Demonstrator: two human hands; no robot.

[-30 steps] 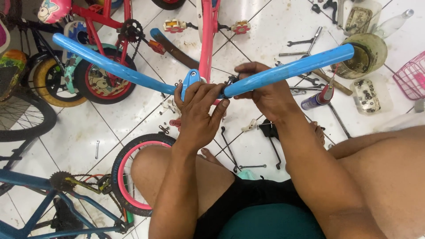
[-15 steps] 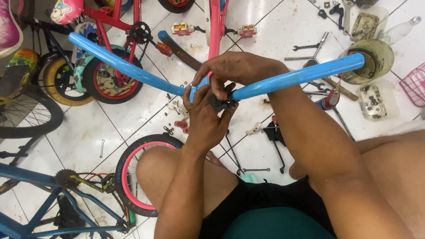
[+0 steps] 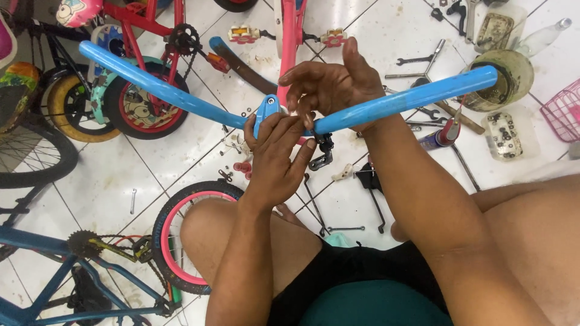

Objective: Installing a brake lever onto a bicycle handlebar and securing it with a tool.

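Observation:
A blue bicycle handlebar stretches across the view, held up above a white tiled floor. My left hand grips its middle at the blue clamp, fingers wrapped from below. My right hand reaches over the bar's centre from the right, fingertips pinching at the clamp beside the left hand. My bare knees are below, and I am seated.
A pink bike frame with pedals stands behind the bar. Red and blue small bikes crowd the left. A pink-rimmed wheel lies by my left knee. Wrenches, a spray can, a parts tray and a pink basket litter the right.
My right hand has lifted from gripping the bar's middle and now works with its fingertips at the clamp. The handlebar stayed roughly level; the view shifted slightly.

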